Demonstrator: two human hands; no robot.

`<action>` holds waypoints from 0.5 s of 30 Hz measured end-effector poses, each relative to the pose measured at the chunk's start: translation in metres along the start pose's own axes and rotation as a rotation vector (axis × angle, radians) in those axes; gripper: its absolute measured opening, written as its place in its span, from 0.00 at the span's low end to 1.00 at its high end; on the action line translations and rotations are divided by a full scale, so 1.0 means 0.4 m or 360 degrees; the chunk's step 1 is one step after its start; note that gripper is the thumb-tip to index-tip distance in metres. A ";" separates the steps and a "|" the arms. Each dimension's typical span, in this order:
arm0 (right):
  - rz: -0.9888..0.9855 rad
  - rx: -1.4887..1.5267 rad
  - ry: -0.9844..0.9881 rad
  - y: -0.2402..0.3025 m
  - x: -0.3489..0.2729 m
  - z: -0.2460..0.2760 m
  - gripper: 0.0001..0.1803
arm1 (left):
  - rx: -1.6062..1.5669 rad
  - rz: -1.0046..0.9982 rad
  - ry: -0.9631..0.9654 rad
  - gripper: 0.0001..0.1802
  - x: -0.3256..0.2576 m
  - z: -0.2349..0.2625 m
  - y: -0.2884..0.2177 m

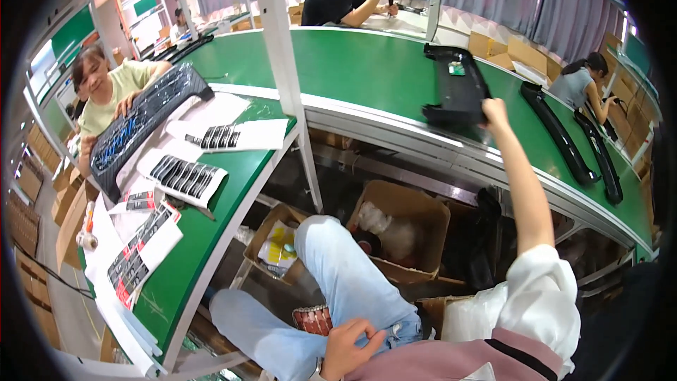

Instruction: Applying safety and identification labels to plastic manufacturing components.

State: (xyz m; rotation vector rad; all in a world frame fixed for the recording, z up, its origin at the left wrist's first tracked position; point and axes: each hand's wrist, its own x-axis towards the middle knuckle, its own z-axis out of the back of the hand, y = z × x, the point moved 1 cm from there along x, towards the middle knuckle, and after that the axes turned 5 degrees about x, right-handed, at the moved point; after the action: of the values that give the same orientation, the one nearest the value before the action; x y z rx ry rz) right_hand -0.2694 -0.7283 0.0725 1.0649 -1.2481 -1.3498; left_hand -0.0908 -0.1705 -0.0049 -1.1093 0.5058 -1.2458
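Observation:
Out at the far right, my right hand (pixel 496 111) grips the near right corner of a black plastic housing (pixel 453 95). The housing lies on the green conveyor belt (pixel 352 63), and a small green circuit board (pixel 456 68) shows inside it. My left hand (pixel 350 348) rests on my lap near the thigh, holding nothing, its thumb apart from the loosely bent fingers. Two more long black plastic housings, one (pixel 560 134) nearer the first and another (pixel 599 155) farther right, lie on the belt beyond my right arm.
At the left, a co-worker handles a long black housing (pixel 151 116) on a green side table (pixel 243 183) with printed label sheets (pixel 185 178). A white post (pixel 278 42) stands between table and belt. An open cardboard box (pixel 402 264) sits underneath. Other people work beyond the belt.

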 end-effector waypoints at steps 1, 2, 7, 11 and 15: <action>-0.0040 -0.0017 0.0069 -0.028 0.076 -0.010 0.21 | -0.0018 -0.0047 0.0043 0.11 0.009 -0.019 0.019; -0.0024 -0.0022 0.0178 0.005 0.046 -0.087 0.23 | -0.0023 0.0101 -0.0023 0.11 -0.009 -0.010 0.031; 0.1186 -0.1291 -0.0115 -0.058 0.129 0.000 0.28 | -0.0090 0.0586 -0.0016 0.12 -0.019 -0.009 0.104; 0.1076 -0.2049 -0.0823 -0.046 0.031 0.323 0.22 | -0.0352 0.0596 -0.0311 0.11 -0.053 0.005 0.204; 0.0614 -0.2622 -0.1477 -0.099 -0.074 0.784 0.19 | -0.0508 0.0819 -0.0183 0.09 -0.027 0.006 0.197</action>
State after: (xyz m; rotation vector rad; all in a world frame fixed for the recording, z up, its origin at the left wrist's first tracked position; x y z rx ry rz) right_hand -0.5780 -0.6541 0.0609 -0.9692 -0.4096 -1.8826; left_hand -0.0539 -0.1656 -0.0749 -1.2083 0.8602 -0.6618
